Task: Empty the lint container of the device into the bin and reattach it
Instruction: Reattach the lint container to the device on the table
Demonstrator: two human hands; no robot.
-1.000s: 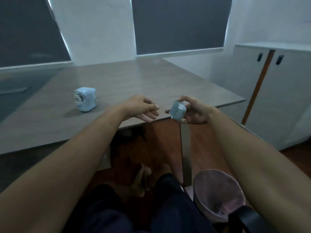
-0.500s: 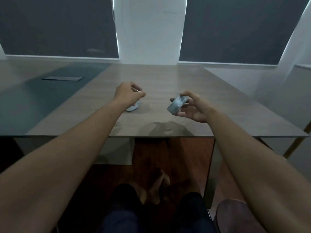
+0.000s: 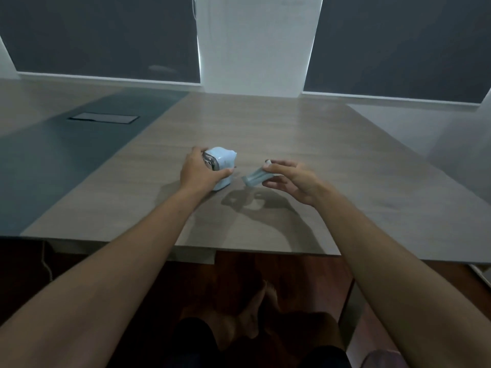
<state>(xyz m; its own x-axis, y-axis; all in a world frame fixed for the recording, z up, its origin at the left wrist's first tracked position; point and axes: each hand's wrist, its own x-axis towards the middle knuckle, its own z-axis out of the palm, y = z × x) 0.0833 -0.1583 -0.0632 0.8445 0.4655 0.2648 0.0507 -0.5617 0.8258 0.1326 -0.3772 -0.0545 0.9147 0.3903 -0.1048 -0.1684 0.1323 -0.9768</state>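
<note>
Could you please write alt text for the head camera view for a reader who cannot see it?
A person's left hand grips a small pale blue device standing on a grey wood-grain table, while the right hand holds its detached grey-blue lint container just beside it, above the tabletop.

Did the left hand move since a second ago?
Yes. The left hand went from hovering at the table's near edge to farther over the top, and now grips the blue device.
</note>
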